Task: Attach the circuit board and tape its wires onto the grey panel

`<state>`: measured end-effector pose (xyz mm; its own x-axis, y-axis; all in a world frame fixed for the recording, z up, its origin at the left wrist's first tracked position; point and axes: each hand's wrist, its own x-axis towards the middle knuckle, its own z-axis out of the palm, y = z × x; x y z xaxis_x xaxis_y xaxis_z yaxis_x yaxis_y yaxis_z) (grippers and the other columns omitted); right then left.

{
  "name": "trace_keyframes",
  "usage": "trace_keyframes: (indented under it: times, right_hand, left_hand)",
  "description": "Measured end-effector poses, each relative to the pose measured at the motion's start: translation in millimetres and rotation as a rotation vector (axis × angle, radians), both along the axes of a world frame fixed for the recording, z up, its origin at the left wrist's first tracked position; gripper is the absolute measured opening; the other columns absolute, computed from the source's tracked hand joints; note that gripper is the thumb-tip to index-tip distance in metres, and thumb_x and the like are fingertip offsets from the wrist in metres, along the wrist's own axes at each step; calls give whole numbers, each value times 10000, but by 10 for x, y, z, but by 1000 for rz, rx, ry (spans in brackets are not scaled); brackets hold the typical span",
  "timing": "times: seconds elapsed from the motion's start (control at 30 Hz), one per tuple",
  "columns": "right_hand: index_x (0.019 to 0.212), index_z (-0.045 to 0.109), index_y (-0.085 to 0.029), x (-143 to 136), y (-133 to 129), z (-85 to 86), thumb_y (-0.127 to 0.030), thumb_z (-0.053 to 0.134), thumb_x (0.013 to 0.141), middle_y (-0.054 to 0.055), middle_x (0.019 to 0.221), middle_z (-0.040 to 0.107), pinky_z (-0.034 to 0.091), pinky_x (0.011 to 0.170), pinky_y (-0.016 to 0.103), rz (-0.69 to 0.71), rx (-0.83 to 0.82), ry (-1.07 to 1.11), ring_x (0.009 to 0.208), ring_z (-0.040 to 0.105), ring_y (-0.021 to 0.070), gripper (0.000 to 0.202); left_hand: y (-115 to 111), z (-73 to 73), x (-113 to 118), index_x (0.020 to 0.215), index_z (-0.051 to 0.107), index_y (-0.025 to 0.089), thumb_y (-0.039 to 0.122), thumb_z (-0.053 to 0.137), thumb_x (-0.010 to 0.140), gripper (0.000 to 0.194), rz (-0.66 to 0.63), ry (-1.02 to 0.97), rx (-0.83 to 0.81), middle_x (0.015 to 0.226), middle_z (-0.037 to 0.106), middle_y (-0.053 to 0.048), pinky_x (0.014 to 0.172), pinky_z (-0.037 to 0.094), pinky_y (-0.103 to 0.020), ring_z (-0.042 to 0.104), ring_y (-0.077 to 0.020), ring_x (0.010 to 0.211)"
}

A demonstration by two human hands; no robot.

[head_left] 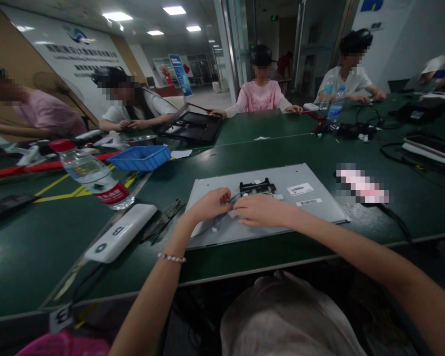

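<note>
A flat grey metal panel with two white labels lies on the green table in front of me. Near its middle sits a black bracket, with a small part of a circuit board below it. My left hand, a beaded bracelet at its wrist, is over the panel's left half, fingers curled round a thin grey cable. Close beside it, just below the bracket, my right hand has its fingers together at the same cable. The fingertips almost meet; their exact hold on the cable is partly hidden.
Left of the panel are eyeglasses, a white power bank, a water bottle and a blue tray. A phone lies to the right. Across the table, several people sit; one touches a black frame.
</note>
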<state>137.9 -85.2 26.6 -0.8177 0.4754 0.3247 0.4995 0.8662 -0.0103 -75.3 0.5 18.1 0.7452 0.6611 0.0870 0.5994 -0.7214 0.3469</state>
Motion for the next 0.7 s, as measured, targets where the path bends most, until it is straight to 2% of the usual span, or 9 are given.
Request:
trace_keyframes:
  times: [0.1,0.17,0.27,0.43,0.7]
  right_hand:
    - [1046,614,-89,-118,-7,-95,-263,477,909,148,1050,657,430,892,378,-18,5,-60,996,593,228,260]
    - [1060,606,-78,-135,-14,-129,-286,479,910,156,1050,662,396,937,394,-29,5,-64,992,598,228,286]
    - [1083,598,-75,-116,-56,-122,-373,452,920,160,1091,657,307,1028,409,-20,8,-53,1043,581,234,370]
    - [1106,583,-68,-102,-184,-98,-519,400,906,174,1126,643,223,1071,450,-54,4,-57,1099,554,265,526]
    - [1085,584,-51,-130,-265,-99,-548,365,909,192,1099,643,300,1014,435,-77,16,-105,1063,558,275,571]
  left_hand:
    - [12,-32,-8,916,514,180,322,576,746,230,17,-2,-12,800,582,-17,661,419,-271,559,-168,726]
    - [18,-41,-9,915,508,181,348,579,756,242,19,7,-13,805,580,-20,662,420,-275,559,-171,729]
    - [33,-47,-11,903,511,186,399,575,777,256,9,18,-8,800,578,-19,656,414,-275,555,-172,722]
    - [68,-49,-31,903,519,189,421,542,816,249,6,2,-44,785,584,-14,651,417,-270,557,-164,710]
    - [155,-71,-115,882,528,187,406,524,816,229,27,-20,-39,761,593,-12,661,430,-271,571,-162,695]
